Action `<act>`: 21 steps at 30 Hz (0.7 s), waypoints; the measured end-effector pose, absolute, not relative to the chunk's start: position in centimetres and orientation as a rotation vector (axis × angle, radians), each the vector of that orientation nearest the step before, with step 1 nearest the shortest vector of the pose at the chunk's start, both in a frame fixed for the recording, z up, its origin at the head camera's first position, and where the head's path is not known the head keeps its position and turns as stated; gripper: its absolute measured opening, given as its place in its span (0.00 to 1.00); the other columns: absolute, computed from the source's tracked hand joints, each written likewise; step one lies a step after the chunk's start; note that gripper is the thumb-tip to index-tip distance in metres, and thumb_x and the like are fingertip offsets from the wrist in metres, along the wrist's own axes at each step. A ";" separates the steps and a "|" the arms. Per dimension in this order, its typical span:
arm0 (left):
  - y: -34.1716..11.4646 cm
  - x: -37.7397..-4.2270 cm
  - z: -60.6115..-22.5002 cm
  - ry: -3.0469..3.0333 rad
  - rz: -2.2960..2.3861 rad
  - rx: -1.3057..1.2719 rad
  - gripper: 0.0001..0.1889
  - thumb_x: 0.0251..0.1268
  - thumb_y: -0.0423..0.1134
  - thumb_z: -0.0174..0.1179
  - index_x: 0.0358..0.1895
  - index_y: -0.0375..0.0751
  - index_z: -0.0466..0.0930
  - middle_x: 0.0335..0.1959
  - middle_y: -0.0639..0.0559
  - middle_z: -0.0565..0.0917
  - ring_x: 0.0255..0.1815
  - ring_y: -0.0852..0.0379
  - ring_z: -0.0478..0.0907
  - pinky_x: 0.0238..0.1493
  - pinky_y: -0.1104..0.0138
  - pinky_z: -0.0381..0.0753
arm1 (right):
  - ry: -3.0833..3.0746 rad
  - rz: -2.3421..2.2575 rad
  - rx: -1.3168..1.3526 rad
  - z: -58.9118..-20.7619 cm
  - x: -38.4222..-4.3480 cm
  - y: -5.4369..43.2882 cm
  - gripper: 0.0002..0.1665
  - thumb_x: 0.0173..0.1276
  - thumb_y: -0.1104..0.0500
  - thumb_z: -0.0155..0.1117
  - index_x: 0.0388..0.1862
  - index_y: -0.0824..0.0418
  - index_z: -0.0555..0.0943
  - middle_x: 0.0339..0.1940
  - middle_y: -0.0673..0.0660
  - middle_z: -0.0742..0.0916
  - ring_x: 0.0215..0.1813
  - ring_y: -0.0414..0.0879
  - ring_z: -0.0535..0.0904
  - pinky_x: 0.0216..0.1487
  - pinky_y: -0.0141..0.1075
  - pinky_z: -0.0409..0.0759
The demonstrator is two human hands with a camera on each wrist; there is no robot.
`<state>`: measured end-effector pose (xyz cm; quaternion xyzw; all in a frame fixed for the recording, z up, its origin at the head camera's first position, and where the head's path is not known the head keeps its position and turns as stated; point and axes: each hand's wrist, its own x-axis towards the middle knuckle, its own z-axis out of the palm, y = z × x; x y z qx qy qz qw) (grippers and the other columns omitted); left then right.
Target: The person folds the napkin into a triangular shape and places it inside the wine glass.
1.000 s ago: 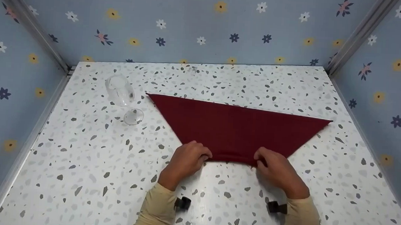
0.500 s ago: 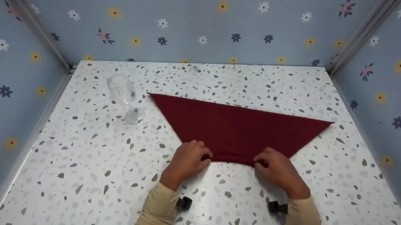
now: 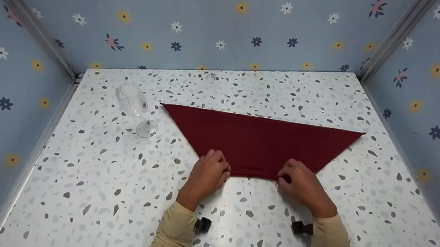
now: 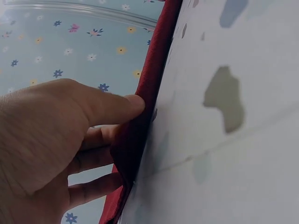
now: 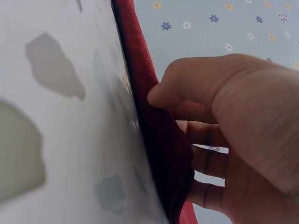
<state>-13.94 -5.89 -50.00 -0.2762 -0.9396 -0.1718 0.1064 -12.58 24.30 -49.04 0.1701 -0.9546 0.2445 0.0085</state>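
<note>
A dark red cloth napkin lies on the speckled table, folded into a trapezoid with its long side away from me. Its short near edge is folded over into a narrow band. My left hand pinches this edge at its left end; in the left wrist view the thumb presses the band, with the other fingers behind it. At the right end, my right hand pinches the same edge. Its thumb lies against the cloth in the right wrist view, the fingers partly hidden behind the fold.
A clear stemmed glass stands to the left of the napkin, its round foot on the white speckled table. Blue flowered panels close in the table at the back and both sides.
Both hands stay at the near edge, their fingers shifting slightly forward over the cloth. The puffed ridge along that edge now looks flatter. The glass has not moved.
</note>
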 end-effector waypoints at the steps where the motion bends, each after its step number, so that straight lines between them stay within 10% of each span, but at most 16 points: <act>1: -5.9 -13.9 -50.0 -2.764 -0.502 -0.817 0.04 0.66 0.42 0.67 0.34 0.48 0.88 0.37 0.53 0.77 0.41 0.52 0.71 0.38 0.60 0.74 | -2.976 0.755 0.542 -49.1 -12.6 24.3 0.05 0.62 0.63 0.68 0.36 0.58 0.88 0.40 0.46 0.81 0.45 0.42 0.75 0.46 0.40 0.79; 21: -5.7 -13.7 -49.6 -2.900 -0.695 -0.777 0.05 0.69 0.40 0.63 0.36 0.50 0.89 0.29 0.56 0.79 0.33 0.53 0.72 0.35 0.60 0.71 | -2.983 0.925 0.466 -49.0 -12.7 24.7 0.06 0.69 0.65 0.62 0.42 0.57 0.83 0.38 0.49 0.85 0.43 0.45 0.80 0.46 0.45 0.80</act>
